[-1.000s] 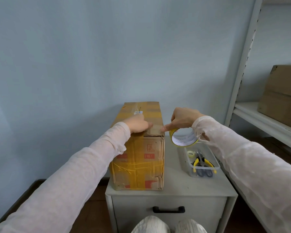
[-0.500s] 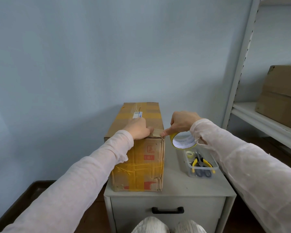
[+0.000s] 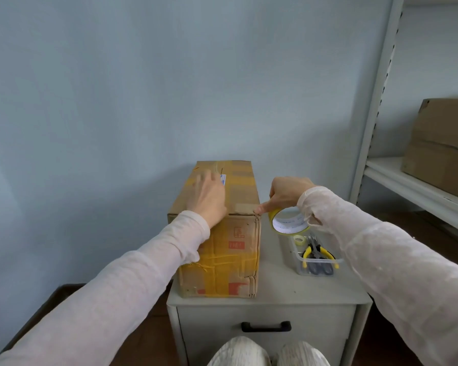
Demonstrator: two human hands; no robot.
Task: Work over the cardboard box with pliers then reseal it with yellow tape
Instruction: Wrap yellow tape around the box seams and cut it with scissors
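1. the pliers (image 3: 307,253) lie in a clear tub (image 3: 298,262) by the cabinet's (image 3: 280,291) right edge, so that job looks done.
2. the cardboard box (image 3: 230,254) stands on the cabinet's left side.
3. the right hand (image 3: 286,192) curls round the yellow tape roll (image 3: 286,224), one finger pushing the box's near right top corner.
4. the left hand (image 3: 209,199) lies flat on the box top, fingers straight (a bit blurry).
5. left to do, i think: stick the strip down and tear it off.

So the left hand (image 3: 209,199) is all motion blur, and the pale sleeve (image 3: 354,233) covers a chunk of the yellow tape roll (image 3: 286,224).
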